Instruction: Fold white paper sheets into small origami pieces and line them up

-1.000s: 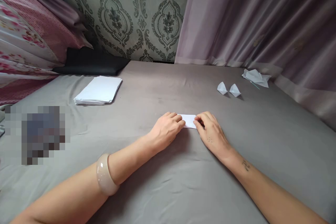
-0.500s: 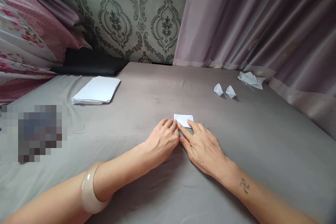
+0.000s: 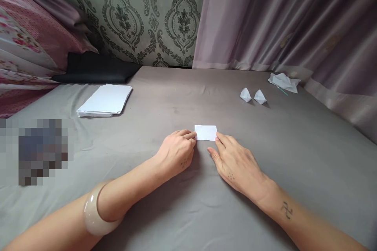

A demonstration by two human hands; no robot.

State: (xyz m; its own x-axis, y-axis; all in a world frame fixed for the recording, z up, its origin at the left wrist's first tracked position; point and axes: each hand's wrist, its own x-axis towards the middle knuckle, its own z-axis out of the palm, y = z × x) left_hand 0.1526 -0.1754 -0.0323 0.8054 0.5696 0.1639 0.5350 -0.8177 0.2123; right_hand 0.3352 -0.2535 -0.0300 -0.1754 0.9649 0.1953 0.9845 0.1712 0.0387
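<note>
A small folded sheet of white paper (image 3: 205, 132) lies flat on the grey cloth, its long side running left to right. My left hand (image 3: 178, 149) is closed at the paper's left edge, with the fingertips on its lower left corner; the thumb is hidden. At the right edge, my right hand (image 3: 235, 160) touches the paper with its fingertips. Its fingers are stretched forward and its thumb stands apart over the cloth. A pale bangle (image 3: 93, 213) circles my left forearm.
A stack of white paper (image 3: 105, 100) lies at the left. Two folded paper shapes (image 3: 246, 95) stand at the back right. Beyond them are crumpled papers (image 3: 284, 81) and a thin green stick (image 3: 282, 91). A black cloth (image 3: 97, 68) is at the back left; a pixelated patch covers something nearer.
My right hand has slid right, from the paper's lower middle to its right edge. My left hand has shifted slightly left and stays at the left edge. The view has tilted down a little.
</note>
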